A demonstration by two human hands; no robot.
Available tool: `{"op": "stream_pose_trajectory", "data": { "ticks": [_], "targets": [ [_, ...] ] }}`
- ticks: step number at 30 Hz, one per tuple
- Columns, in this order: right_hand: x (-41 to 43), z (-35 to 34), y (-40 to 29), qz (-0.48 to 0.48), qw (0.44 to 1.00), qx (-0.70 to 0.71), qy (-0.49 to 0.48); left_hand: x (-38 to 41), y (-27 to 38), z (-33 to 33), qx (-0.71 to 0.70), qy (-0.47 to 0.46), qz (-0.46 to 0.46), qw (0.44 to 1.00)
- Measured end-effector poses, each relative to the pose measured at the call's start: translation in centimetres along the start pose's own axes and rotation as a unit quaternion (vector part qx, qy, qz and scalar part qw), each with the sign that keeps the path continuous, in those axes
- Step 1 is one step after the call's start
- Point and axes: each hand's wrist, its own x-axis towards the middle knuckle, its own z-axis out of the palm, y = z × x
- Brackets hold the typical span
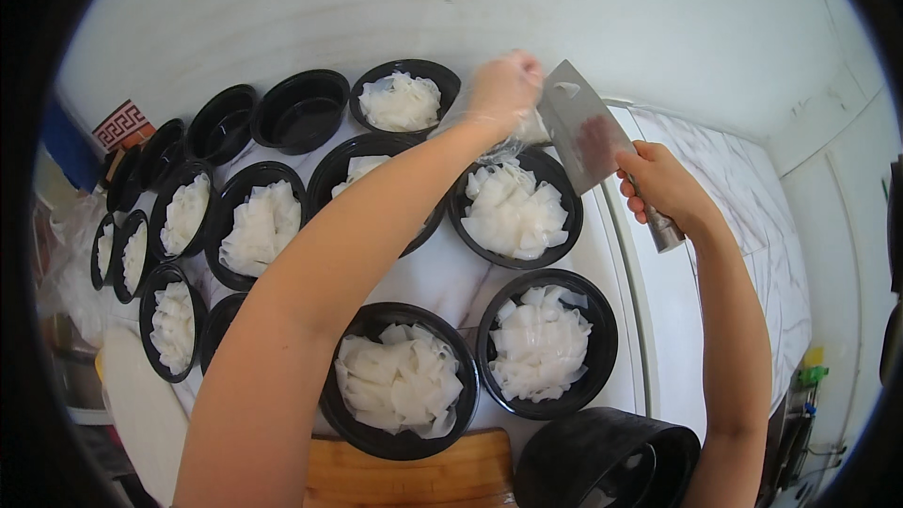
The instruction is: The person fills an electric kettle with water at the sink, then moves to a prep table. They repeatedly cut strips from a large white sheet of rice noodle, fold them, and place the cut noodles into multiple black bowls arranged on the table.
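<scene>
My right hand (656,180) grips the handle of a broad cleaver (585,123), its blade tilted up and to the left. A small white piece (566,89) clings near the blade's top, and a reddish reflection shows on the steel. My left hand (504,92), blurred, has curled fingers beside the blade. Clear plastic film (511,148) hangs about that wrist; whether it is a glove or a bag is unclear. Below lies a black bowl (575,219) of flat white noodles (515,212). My left forearm partly hides another bowl (331,162) of noodles.
Two more noodle bowls (607,360) (402,451) stand in front, the left one by a wooden board (416,476). A stack of black bowls (600,455) lies at lower right. Empty black bowls (300,113) line the wall (451,7); several filled ones (261,169) stand left.
</scene>
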Motion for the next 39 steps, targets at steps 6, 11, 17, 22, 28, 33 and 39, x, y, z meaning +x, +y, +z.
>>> {"op": "stream_pose_trajectory", "data": {
  "ticks": [6, 11, 17, 22, 28, 33, 39],
  "targets": [
    [-2.0, 1.4, -1.0, 0.020, 0.998, 0.050, -0.021, 0.9, -0.2, 3.1, 0.187, 0.030, 0.180, 0.965],
    [-1.5, 1.0, -0.5, -0.012, 0.998, 0.043, 0.039, 0.9, -3.4, 2.3, 0.339, -0.055, 0.076, 0.936],
    [0.8, 0.6, 0.2, 0.010, 0.992, 0.115, 0.057, -0.6, -0.3, 2.4, 0.366, -0.040, 0.185, 0.911],
    [0.2, 1.5, -1.5, 0.026, 0.989, 0.147, 0.022, -0.9, -2.0, 3.4, 0.318, -0.007, 0.079, 0.945],
    [-0.6, 1.5, -1.8, 0.011, 0.994, 0.106, 0.018, 0.2, -3.3, 2.5, 0.284, 0.089, 0.082, 0.951],
    [-1.6, 2.7, -1.8, 0.011, 0.996, 0.084, 0.012, 0.5, -3.3, 2.3, 0.376, -0.027, 0.067, 0.924],
    [-3.2, 1.4, -2.4, -0.001, 0.996, 0.065, 0.064, 2.2, -5.7, 0.2, 0.212, -0.010, 0.002, 0.977]
  ]
}}
